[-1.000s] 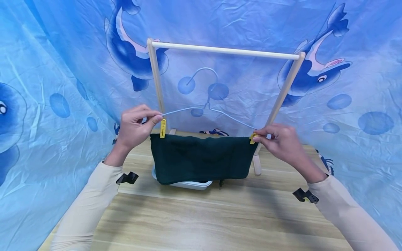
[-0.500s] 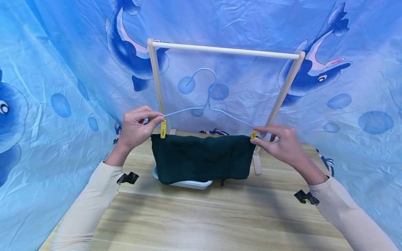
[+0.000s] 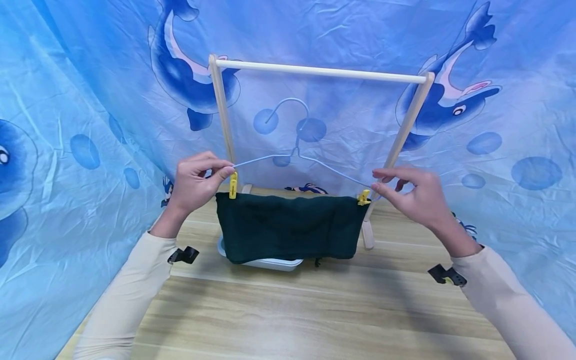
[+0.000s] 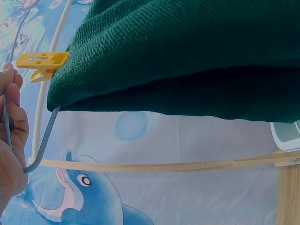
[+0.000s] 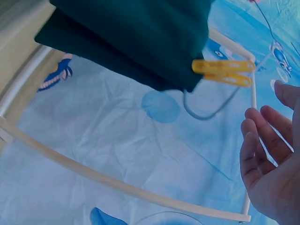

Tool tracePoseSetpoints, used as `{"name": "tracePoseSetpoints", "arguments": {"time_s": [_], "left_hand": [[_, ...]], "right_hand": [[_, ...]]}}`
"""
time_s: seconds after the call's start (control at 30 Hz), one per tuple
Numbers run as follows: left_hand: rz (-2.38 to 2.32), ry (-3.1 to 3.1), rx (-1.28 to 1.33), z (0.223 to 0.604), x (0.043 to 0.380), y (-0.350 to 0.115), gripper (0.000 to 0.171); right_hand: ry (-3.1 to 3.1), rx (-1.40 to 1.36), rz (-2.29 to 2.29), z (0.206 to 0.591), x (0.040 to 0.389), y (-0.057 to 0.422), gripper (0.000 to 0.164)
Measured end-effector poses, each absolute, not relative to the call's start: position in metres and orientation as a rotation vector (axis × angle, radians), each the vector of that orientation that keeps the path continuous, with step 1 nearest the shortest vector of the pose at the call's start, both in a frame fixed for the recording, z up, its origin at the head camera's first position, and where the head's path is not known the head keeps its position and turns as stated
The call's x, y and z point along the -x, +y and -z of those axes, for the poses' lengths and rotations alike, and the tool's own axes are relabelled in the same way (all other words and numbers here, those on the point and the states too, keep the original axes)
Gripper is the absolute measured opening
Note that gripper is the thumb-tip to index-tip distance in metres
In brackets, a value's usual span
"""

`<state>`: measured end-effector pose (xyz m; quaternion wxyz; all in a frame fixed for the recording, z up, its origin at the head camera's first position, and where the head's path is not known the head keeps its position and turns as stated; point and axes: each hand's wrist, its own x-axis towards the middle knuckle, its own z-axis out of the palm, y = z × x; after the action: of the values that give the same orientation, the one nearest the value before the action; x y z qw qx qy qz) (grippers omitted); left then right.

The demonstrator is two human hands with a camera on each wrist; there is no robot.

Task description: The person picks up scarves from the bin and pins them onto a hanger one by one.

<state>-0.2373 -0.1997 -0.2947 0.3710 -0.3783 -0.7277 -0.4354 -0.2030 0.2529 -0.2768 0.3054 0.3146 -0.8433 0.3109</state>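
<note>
A dark green cloth (image 3: 292, 227) hangs folded over the lower bar of a light blue wire hanger (image 3: 335, 172). One yellow clothespin (image 3: 233, 185) clips its left corner and another yellow clothespin (image 3: 363, 197) its right corner. My left hand (image 3: 198, 180) pinches the hanger's left shoulder between thumb and fingers, just above the left clip. In the left wrist view the wire's bent end (image 4: 44, 138) passes by that palm. My right hand (image 3: 411, 195), thumb and fingers parted, is beside the hanger's right end. The right wrist view shows its loosely bent fingers (image 5: 265, 136) apart from the clothespin.
Behind the hanger stands a wooden rack with a white crossbar (image 3: 321, 72). A white basin (image 3: 274, 264) sits under the cloth on the wood-grain table (image 3: 279, 310). Blue dolphin-print curtains (image 3: 90, 100) enclose the back and sides.
My right hand has let go of the right clothespin and moved a little right and up. The clip stays on the cloth. The left hand keeps its pinch on the hanger.
</note>
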Motion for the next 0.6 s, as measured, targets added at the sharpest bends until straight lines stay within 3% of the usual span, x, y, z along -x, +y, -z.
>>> {"name": "tracePoseSetpoints", "arguments": {"time_s": [0.3, 0.6], "left_hand": [[1.105, -1.875, 0.961, 0.295, 0.236, -0.2, 0.013], [1.1, -1.873, 0.963, 0.297, 0.237, -0.198, 0.022]], "right_hand": [[-2.35, -0.911, -0.89, 0.252, 0.22, 0.242, 0.025], [-2.45, -0.996, -1.065, 0.25, 0.235, 0.225, 0.029]]}}
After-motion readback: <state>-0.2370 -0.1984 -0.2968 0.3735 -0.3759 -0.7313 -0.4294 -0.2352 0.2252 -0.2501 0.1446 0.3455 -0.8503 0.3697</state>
